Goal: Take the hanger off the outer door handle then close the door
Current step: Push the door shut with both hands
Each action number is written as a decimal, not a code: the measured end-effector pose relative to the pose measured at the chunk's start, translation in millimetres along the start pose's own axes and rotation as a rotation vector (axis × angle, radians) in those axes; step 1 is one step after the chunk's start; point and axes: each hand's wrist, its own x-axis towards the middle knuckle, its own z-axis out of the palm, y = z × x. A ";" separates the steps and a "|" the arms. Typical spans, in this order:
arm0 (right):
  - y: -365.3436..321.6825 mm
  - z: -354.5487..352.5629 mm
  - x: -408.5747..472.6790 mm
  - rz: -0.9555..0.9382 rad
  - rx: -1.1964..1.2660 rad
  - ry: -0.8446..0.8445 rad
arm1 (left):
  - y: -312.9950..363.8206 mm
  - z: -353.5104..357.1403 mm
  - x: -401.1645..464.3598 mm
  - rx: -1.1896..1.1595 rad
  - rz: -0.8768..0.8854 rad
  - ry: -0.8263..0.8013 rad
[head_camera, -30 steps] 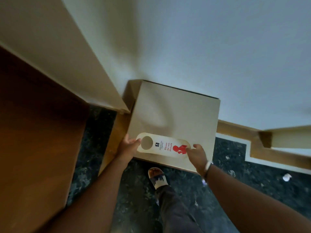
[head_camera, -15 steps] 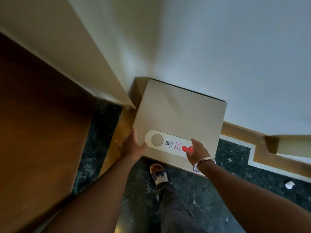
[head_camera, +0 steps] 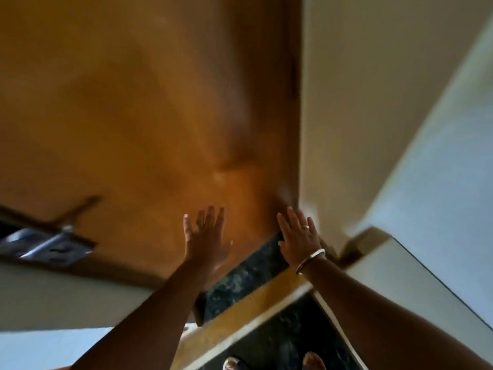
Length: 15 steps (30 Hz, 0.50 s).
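A brown wooden door [head_camera: 128, 108] fills the upper left of the blurred head view. Its metal handle and lock plate [head_camera: 48, 245] show at the left edge. My left hand [head_camera: 206, 240] is raised in front of the door's lower part, fingers spread and empty. My right hand [head_camera: 300, 240], with a ring and a bangle, is also spread and empty, near the door's right edge beside the cream frame [head_camera: 344, 129]. The door hanger is not in view.
The corner of a cream box [head_camera: 416, 279] sits at the lower right. A wooden threshold strip [head_camera: 240, 313] crosses the dark marble floor [head_camera: 248, 268]. My two feet [head_camera: 314, 361] show at the bottom edge. A pale wall [head_camera: 440, 169] stands on the right.
Both hands let go of the hanger that they held on the box. The view swung left to the door, and both hands now reach out spread towards it.
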 end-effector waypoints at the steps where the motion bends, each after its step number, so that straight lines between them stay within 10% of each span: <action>1: -26.0 -10.4 10.8 -0.060 0.004 0.036 | -19.9 -11.3 -2.9 0.024 -0.030 0.050; 15: -392.9 -183.5 112.9 -0.656 0.174 0.686 | -287.8 -170.9 -76.8 -0.012 -0.456 0.787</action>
